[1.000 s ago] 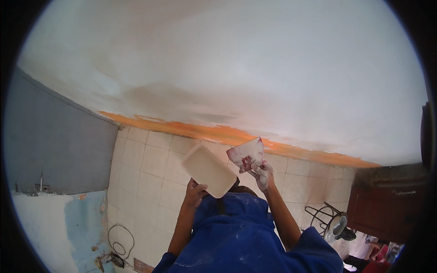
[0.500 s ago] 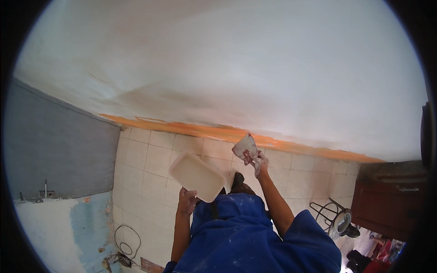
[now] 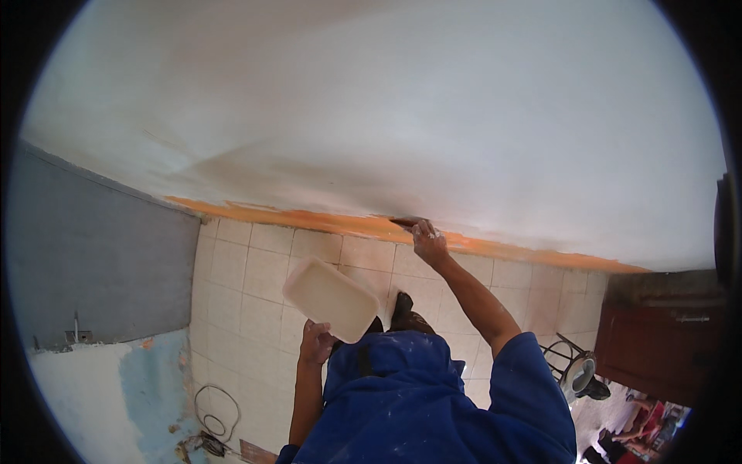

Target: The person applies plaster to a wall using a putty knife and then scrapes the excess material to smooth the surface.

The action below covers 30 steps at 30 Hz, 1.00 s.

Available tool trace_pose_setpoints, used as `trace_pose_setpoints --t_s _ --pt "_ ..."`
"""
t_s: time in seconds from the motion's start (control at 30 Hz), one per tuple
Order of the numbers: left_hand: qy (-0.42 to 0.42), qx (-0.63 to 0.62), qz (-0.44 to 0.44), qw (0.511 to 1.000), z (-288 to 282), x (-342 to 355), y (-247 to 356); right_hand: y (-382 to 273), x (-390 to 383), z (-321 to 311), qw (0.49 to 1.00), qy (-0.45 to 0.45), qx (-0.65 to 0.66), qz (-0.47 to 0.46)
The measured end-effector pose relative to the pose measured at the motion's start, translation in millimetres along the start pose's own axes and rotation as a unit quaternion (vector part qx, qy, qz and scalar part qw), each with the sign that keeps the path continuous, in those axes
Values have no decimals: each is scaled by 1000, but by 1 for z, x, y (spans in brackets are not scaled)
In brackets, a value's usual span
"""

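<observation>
In my left hand (image 3: 317, 341) is the near edge of a pale rectangular tub (image 3: 331, 300), held out over the floor with a whitish layer inside. My right hand (image 3: 430, 240) is closed round a putty knife (image 3: 403, 223), its fingers smeared with white. The blade is seen nearly edge-on and lies at the wall, by the boundary between the white coating (image 3: 433, 116) and the orange strip (image 3: 340, 223) below it. The handle is hidden in my fist.
A grey panel (image 3: 100, 247) and a patchy blue and white wall (image 3: 154, 387) stand at left. A looped cable (image 3: 219, 417) lies on the tiled floor (image 3: 263, 301). At right are a metal-framed stool with a container (image 3: 578, 371) and a dark red cabinet (image 3: 645, 348).
My right hand has moved up and forward to the wall, turning the putty knife from face-on to nearly edge-on. The tub in my left hand stays almost in place.
</observation>
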State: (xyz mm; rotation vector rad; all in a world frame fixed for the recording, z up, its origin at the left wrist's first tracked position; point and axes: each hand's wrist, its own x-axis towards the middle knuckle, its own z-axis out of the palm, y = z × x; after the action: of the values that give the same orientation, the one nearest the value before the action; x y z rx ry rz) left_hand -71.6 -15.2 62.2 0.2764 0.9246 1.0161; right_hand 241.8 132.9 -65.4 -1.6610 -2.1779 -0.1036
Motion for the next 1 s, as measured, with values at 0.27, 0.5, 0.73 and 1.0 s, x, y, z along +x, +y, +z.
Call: trace_pose_setpoints --t_s 0.27,0.5,0.73,1.0 --pt "24 -99 38 994 5 -12 -2 -13 6 -67 993 115 -16 -24" --pt "2 -57 17 998 -3 -15 -7 -34 -51 -77 985 169 1 -45" --pt "3 -69 9 998 -3 -12 -11 -16 -49 -21 997 33 20 -72" --pt "-5 -74 11 997 4 -11 -4 -4 5 -42 994 108 -8 0"
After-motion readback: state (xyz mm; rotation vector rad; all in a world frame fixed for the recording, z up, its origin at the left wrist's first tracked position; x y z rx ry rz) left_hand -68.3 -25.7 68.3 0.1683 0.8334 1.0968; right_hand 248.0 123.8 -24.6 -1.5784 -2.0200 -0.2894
